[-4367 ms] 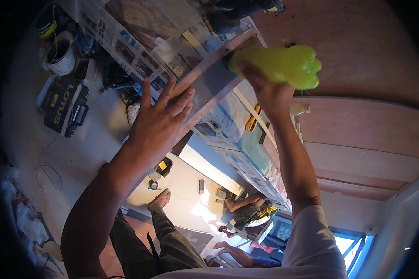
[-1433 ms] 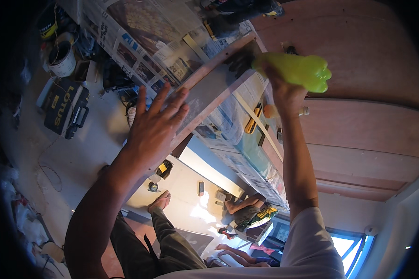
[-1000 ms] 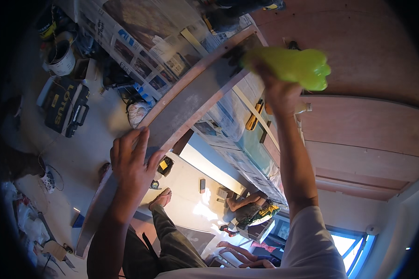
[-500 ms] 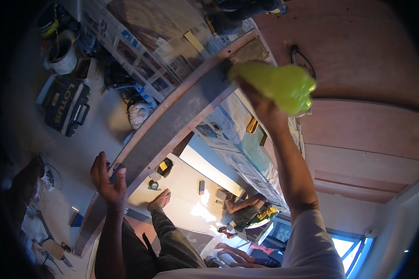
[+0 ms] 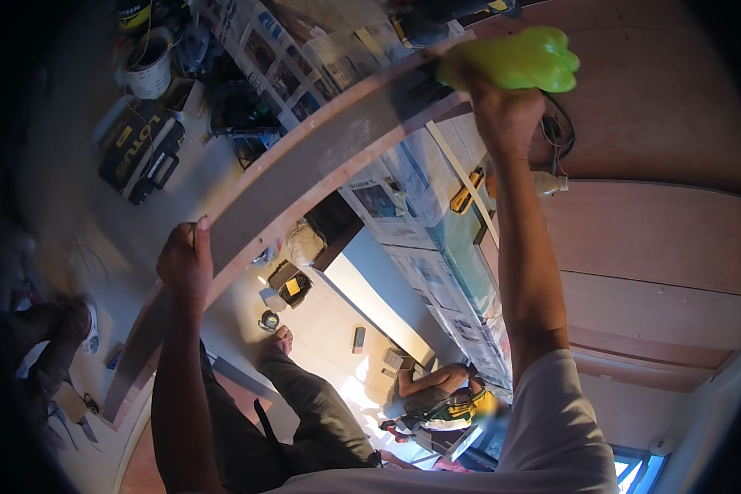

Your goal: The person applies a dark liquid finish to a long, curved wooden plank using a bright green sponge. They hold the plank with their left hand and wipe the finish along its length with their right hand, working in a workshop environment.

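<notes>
A long grey board (image 5: 305, 169) with raised pinkish-brown edges stretches diagonally from the lower left to the top centre. My left hand (image 5: 185, 257) is closed over its left edge, the thumb on top. At the far end my right hand (image 5: 509, 111) grips a yellow-green plastic bottle (image 5: 535, 59), tipped on its side with the lobed base to the right. The bottle's other end points at the board, where a dark patch shows on the grey face. My right fingers are partly hidden behind the bottle.
A newspaper-covered surface (image 5: 403, 239) runs beyond the board, with a yellow-and-black utility knife (image 5: 468, 191) and a clear bottle (image 5: 547, 183). On the left floor are a dark toolbox (image 5: 140, 148) and a bucket (image 5: 148, 70). Another person (image 5: 436, 403) crouches at lower right.
My left hand has gone from spread fingers to a grip on the board's edge and sits higher up. The green bottle has moved farther away with my right hand.
</notes>
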Demonstrator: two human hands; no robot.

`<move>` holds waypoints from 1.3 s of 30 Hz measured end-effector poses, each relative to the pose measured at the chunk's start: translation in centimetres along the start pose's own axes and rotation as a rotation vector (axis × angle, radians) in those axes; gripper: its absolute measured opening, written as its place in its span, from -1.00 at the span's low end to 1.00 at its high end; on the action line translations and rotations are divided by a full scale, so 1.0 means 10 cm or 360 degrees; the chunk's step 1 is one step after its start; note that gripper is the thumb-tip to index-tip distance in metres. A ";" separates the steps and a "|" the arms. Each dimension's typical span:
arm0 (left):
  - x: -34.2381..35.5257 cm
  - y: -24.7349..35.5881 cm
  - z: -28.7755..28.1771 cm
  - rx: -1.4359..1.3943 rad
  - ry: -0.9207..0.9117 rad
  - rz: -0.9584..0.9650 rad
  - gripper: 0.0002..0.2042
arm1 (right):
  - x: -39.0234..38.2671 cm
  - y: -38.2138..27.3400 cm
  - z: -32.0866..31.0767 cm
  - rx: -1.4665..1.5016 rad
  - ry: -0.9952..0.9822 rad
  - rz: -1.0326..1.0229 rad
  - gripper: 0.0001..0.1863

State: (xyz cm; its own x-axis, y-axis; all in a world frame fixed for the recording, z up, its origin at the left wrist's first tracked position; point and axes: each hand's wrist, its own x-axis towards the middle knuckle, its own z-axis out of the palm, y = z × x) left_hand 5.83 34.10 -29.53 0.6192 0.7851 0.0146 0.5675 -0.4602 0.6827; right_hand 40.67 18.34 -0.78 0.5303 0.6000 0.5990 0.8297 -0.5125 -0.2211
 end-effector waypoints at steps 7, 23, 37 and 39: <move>-0.04 -0.05 0.03 0.0089 0.0093 -0.0052 -0.48 | -0.12 -0.16 0.13 -0.0099 -0.0025 -0.0214 -0.58; -0.04 0.05 -0.03 -0.0048 0.0087 -0.0056 -0.51 | -0.20 -0.38 0.28 -0.0146 -0.0118 -0.0465 -0.80; -0.06 0.10 -0.03 -0.0059 0.0117 -0.0108 -0.43 | -0.18 -0.14 0.20 -0.0951 0.0068 -0.1003 -0.71; -0.05 0.07 -0.02 -0.0062 0.0123 -0.0111 -0.44 | -0.17 -0.08 0.13 -0.1084 0.0078 -0.0921 -0.75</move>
State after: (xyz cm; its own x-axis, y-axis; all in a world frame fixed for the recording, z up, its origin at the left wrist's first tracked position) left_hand 5.87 33.46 -28.93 0.5343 0.8450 0.0214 0.5852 -0.3880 0.7121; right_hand 39.31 18.54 -2.67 0.0400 0.8589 0.5105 0.6734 -0.4006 0.6213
